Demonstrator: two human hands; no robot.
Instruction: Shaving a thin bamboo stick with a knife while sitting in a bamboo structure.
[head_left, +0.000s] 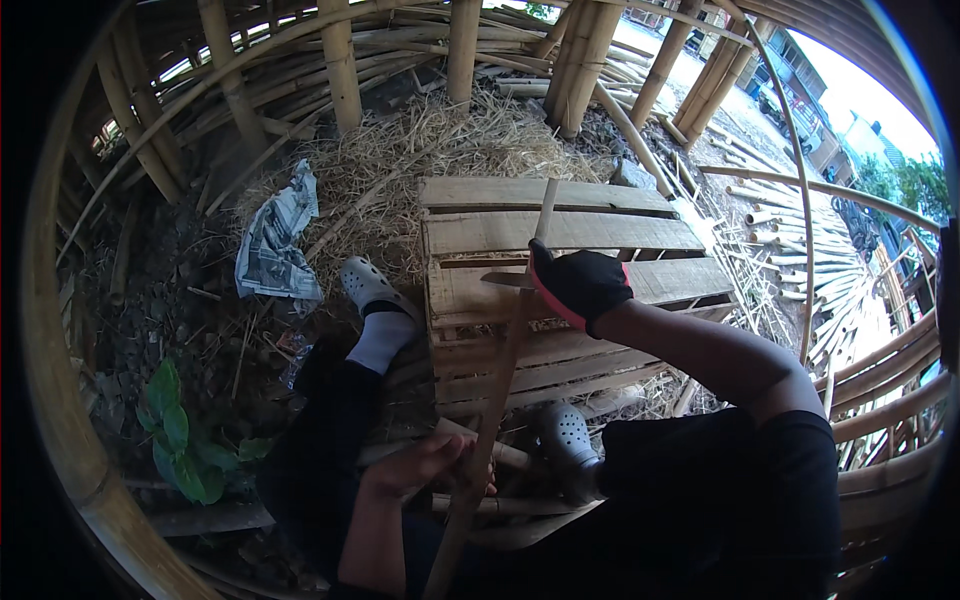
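Left hand (pixel 425 465) clamped round bamboo strip (pixel 510 340) (bare), gloved right hand (pixel 580 285) gripping knife (pixel 508 281) against it, over wooden pallet (pixel 600 232).

Your right hand (pixel 580 287) wears a black knit cloth glove with a red rubbery edge, matt all over; your left hand (pixel 425 465) is bare. The bamboo strip (pixel 503 385) you grip looks dry, pale and fibrous — its cut face rough. The blade (pixel 507 281) is dull grey metal. Under it, the wooden pallet (pixel 600 235) shows weathered, unpainted boards, coarse-grained. Your clogs (pixel 368 283) are grey moulded plastic, faintly shiny, over a white cloth sock (pixel 383 340). The straw (pixel 420 150) looks brittle and matt — the newspaper (pixel 275 240) crumpled, thin paper.
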